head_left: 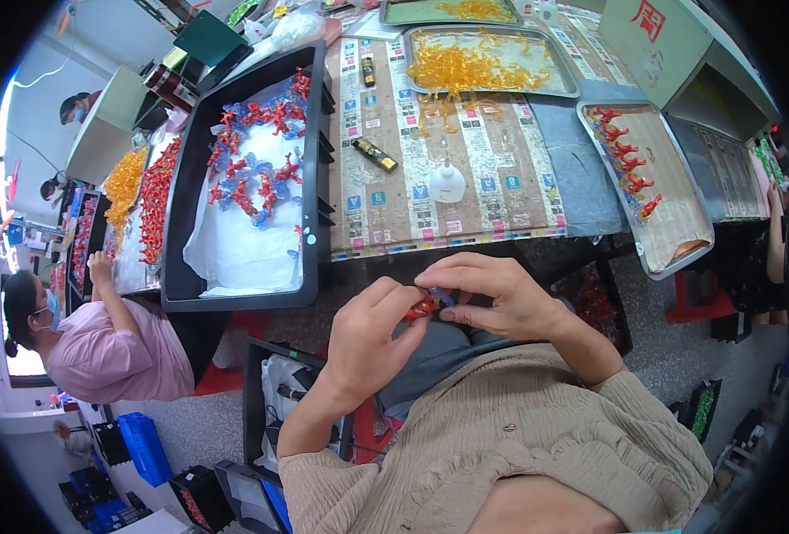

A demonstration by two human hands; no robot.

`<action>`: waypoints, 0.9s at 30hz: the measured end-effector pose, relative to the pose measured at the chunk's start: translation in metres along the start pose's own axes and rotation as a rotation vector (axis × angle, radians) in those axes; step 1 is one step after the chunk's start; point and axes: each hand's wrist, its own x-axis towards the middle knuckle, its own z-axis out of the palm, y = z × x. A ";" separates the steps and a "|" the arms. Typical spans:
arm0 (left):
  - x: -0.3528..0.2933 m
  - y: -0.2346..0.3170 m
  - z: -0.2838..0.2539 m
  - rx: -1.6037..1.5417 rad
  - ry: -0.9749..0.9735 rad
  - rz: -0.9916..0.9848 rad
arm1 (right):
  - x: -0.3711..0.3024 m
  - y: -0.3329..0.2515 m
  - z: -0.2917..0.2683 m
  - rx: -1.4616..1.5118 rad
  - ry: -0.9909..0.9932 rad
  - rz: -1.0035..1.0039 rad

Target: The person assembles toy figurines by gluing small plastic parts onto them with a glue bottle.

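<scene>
Over my lap, just off the table's front edge, my two hands meet at the fingertips. My left hand [368,334] pinches a small red plastic figure [424,308], partly covered by the fingers. Between the thumb and fingers of my right hand [506,298] is a small translucent blue plastic piece [445,295], touching or very close to the red figure; whether they are joined I cannot tell. Ahead on the table stands a white squeeze bottle [447,182] with a thin nozzle. To the left, a black tray [322,151] holds several red-and-blue figures [261,191] on white lining.
A metal tray [690,191] at right carries a row of red-and-blue figures. Yellow translucent pieces [466,67] fill and overhang another tray at the back. Two black-and-gold lighter-like objects [375,154] lie on the table. A person in pink [114,351] sits at left; another's arm [775,236] shows far right.
</scene>
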 end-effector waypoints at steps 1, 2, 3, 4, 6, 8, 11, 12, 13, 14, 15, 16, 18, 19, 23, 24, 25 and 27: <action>0.000 0.000 0.002 -0.008 0.000 -0.001 | 0.000 0.001 -0.003 -0.004 -0.002 0.007; 0.000 0.000 0.004 -0.110 0.013 -0.017 | -0.001 0.003 -0.006 0.072 -0.020 0.074; 0.000 0.000 0.006 -0.211 0.027 -0.033 | -0.003 0.004 -0.008 0.148 -0.038 0.140; -0.001 -0.002 0.008 -0.220 0.024 -0.032 | -0.007 0.010 -0.010 0.245 -0.036 0.181; -0.004 -0.008 0.011 -0.732 -0.044 -0.276 | -0.013 0.019 -0.006 0.475 0.014 0.230; -0.007 -0.014 0.023 -0.899 0.003 -0.289 | -0.015 0.025 0.002 0.712 0.059 0.274; -0.013 -0.019 0.051 -1.282 0.043 -0.389 | -0.016 0.030 0.014 0.831 0.156 0.267; -0.015 -0.017 0.059 -1.360 0.095 -0.412 | -0.017 0.032 0.019 0.777 0.228 0.237; -0.014 -0.012 0.065 -1.438 0.151 -0.436 | -0.019 0.035 0.024 0.722 0.297 0.207; -0.013 -0.009 0.069 -1.440 0.153 -0.438 | -0.021 0.042 0.030 0.554 0.344 0.167; -0.012 -0.007 0.072 -1.456 0.190 -0.435 | -0.021 0.046 0.032 0.554 0.342 0.169; -0.011 -0.007 0.075 -1.471 0.224 -0.431 | -0.021 0.048 0.032 0.412 0.386 0.110; -0.015 -0.013 0.081 -1.448 0.220 -0.415 | -0.021 0.049 0.030 0.266 0.427 0.051; -0.016 -0.016 0.081 -1.420 0.219 -0.400 | -0.022 0.049 0.027 0.240 0.386 0.081; -0.013 -0.015 0.076 -1.358 0.288 -0.441 | -0.015 0.042 0.004 -0.011 0.385 0.047; -0.014 -0.018 0.071 -1.402 0.272 -0.465 | -0.013 0.042 -0.003 -0.100 0.456 0.120; -0.016 -0.019 0.068 -1.443 0.256 -0.491 | -0.007 0.043 -0.007 -0.099 0.459 0.118; -0.018 -0.020 0.067 -1.435 0.274 -0.505 | 0.012 0.046 -0.015 -0.452 0.720 0.083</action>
